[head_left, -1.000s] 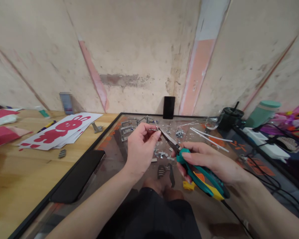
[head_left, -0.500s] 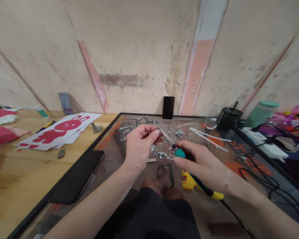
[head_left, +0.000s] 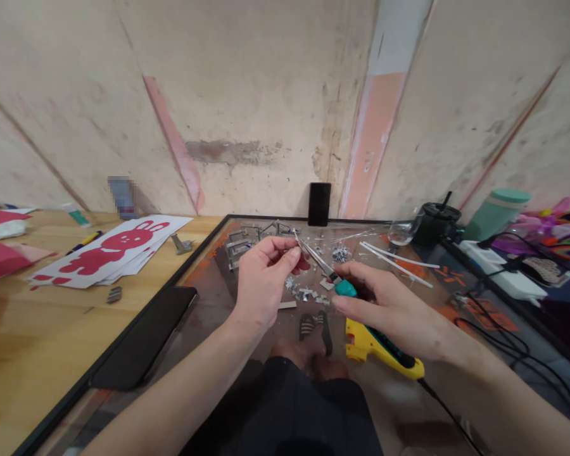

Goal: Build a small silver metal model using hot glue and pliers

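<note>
My left hand (head_left: 263, 282) is closed in a pinch, thumb against fingertips, on a tiny silver metal piece (head_left: 295, 239) above the glass table top (head_left: 218, 297). My right hand (head_left: 394, 310) is wrapped round teal-handled needle-nose pliers (head_left: 344, 288). Their thin jaws point up and left and reach the pinched piece at my left fingertips. Several small silver bits (head_left: 306, 293) lie scattered on the glass under both hands. A yellow glue gun (head_left: 361, 342) lies just below my right hand.
A black phone (head_left: 142, 339) lies on the glass at the left. Red rabbit cut-out sheets (head_left: 114, 250) lie on the wooden table. White strips (head_left: 394, 256), a glass (head_left: 399, 234), a black cup (head_left: 434, 221), a teal tumbler (head_left: 496, 212), a power strip (head_left: 508, 272) and cables fill the right.
My right hand has turned over and shifted a little up and left, so the pliers' handles now sit under the palm and the yellow glue gun shows. My left hand has barely moved.
</note>
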Demonstrator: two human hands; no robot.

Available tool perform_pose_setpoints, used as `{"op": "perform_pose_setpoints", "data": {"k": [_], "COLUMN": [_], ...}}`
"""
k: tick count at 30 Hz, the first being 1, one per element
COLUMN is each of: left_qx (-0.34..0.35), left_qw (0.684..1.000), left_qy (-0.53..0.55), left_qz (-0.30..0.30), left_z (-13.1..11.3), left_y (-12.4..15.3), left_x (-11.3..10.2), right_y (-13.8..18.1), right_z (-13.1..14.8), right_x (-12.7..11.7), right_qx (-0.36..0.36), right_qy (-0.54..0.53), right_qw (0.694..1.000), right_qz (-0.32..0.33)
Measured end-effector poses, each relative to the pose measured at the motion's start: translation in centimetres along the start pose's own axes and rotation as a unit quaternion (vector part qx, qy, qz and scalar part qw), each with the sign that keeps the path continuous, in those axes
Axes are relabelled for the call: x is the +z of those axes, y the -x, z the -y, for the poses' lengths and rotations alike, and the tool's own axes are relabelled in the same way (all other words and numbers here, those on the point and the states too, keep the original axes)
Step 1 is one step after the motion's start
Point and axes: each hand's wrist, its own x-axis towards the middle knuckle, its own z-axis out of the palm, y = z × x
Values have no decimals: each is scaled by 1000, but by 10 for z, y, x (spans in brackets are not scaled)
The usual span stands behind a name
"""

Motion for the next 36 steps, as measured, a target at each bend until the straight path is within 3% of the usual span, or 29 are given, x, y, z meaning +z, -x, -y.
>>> {"op": "perform_pose_setpoints", "data": {"k": [7, 16, 22, 31, 36], "left_qx": [-68, -123, -171, -160, -165], "left_qw": [996, 987, 966, 957, 960], "left_qy": [47, 91, 185, 234, 216], "left_qz": [24, 46, 65, 66, 66], "left_z": [-4, -5, -9, -10, -10], "left_y": [3, 3, 0, -5, -4], "left_x": [2, 1, 1, -5, -4], "right_y": [0, 0, -2, 0, -1], "right_z": [-5, -3, -7, -7, -11], "right_x": [0, -5, -9, -15, -14], "right_qx": [10, -11, -18, -31, -24], "right_qy": [90, 79, 72, 56, 63], "right_qw": [996, 997, 997, 998, 998], "right_qz": [-24, -19, -18, 20, 9]}}
